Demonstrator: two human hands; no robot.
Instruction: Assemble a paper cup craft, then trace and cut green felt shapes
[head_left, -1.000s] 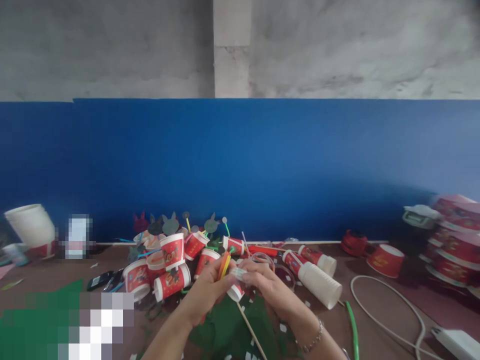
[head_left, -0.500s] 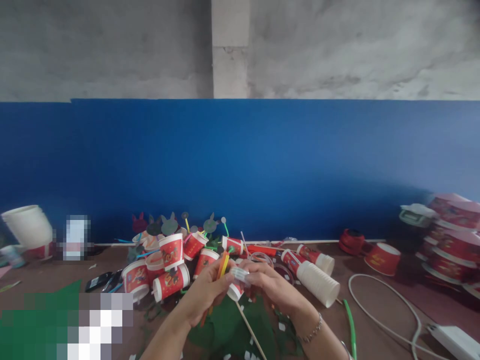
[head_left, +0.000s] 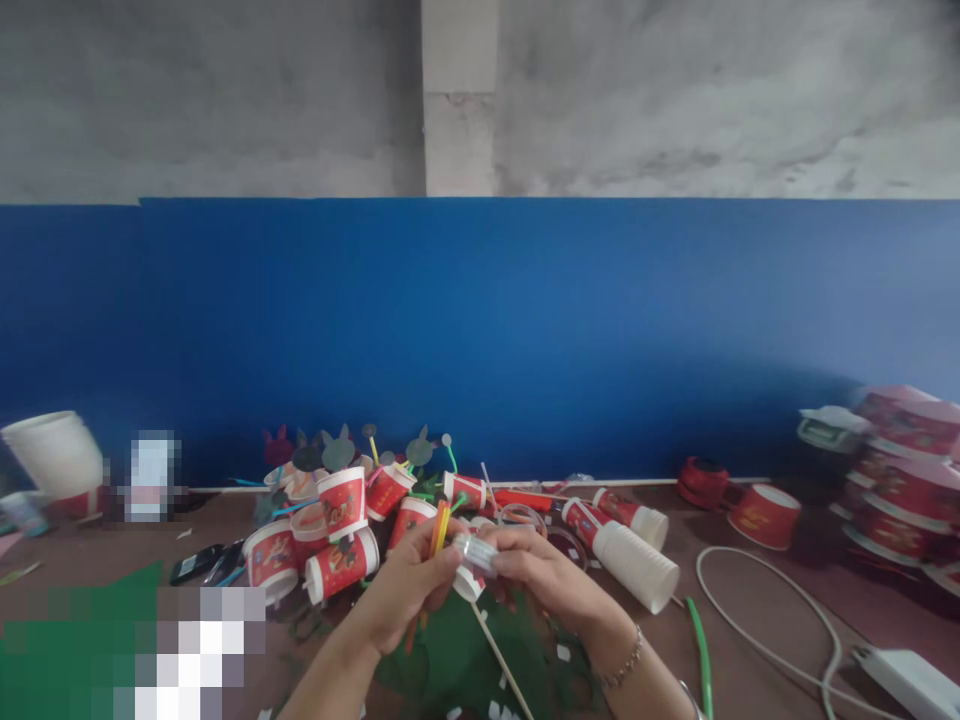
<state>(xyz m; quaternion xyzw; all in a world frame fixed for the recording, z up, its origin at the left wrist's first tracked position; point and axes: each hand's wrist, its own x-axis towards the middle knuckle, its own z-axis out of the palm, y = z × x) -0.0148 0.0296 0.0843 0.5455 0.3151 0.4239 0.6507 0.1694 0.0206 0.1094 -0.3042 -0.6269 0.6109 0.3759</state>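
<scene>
My left hand [head_left: 412,570] is closed around orange and yellow straws [head_left: 441,525], which stick up above its fingers and show again below. Between the fingertips of both hands sits a small, shiny whitish piece [head_left: 477,552]; its exact kind is unclear. My right hand [head_left: 541,572] pinches its right end. A red and white paper cup [head_left: 469,584] shows just beneath the hands, partly hidden by them. From under it a thin pale stick [head_left: 499,655] slants toward me over green sheet material [head_left: 457,650].
Red paper cups [head_left: 342,565] with straws and animal-shaped cutouts [head_left: 339,448] pile up to the left. Stacked cups [head_left: 637,570] lie to the right, near a green tube [head_left: 699,650] and a white cable [head_left: 765,560]. A blue wall panel [head_left: 480,330] rises behind the table.
The whitish piece between my fingertips has tilted and shifted slightly, its right end lower. The straws lean less to the right. Both hands stay in nearly the same place.
</scene>
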